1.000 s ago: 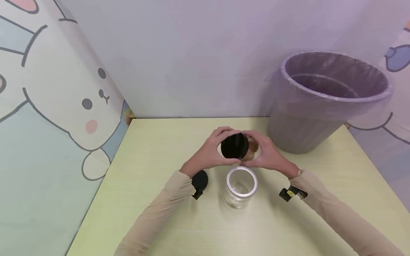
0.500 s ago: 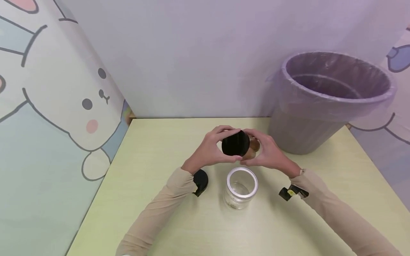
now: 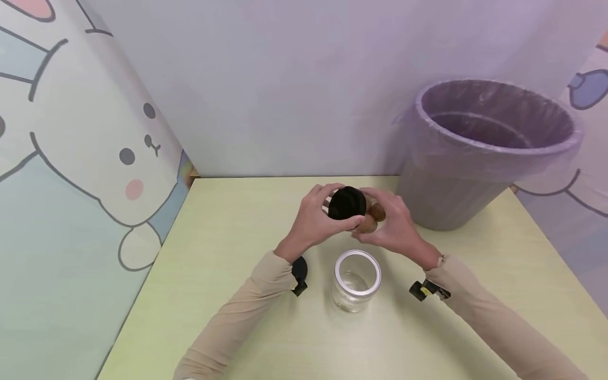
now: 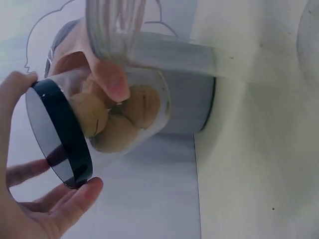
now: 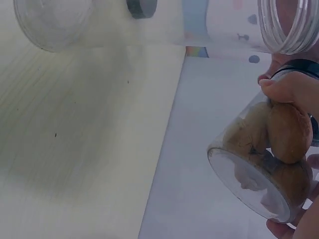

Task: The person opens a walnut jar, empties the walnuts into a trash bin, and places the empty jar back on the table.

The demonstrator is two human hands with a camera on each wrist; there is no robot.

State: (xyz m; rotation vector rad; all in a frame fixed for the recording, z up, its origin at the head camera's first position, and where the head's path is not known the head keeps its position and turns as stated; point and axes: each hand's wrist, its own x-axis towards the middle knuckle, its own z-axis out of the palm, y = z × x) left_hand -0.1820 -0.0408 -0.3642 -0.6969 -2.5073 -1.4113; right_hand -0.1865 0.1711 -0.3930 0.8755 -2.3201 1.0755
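Note:
Both hands hold a clear jar (image 5: 254, 184) tilted on its side above the table. Several rounded brown pieces (image 4: 114, 132) show inside; their kind I cannot tell. My left hand (image 3: 313, 217) grips the black lid (image 3: 348, 202) at the jar's left end, thumb and fingertips at its edge. On the other side, my right hand (image 3: 398, 226) wraps round the jar's body, thumb and fingers at opposite sides. Nearer to me, a second clear jar (image 3: 350, 302) stands upright without a lid.
A black round lid (image 3: 300, 268) lies on the table (image 3: 266, 338), partly hidden by the left sleeve. At the back right stands a grey bin (image 3: 442, 195) lined with a purple bag. A pale wall (image 3: 285, 95) closes off the far side.
The held jar has risen slightly, away from me. My left hand has turned on the black lid, its thumb shifting upward across the edge. The lidless jar stays in place.

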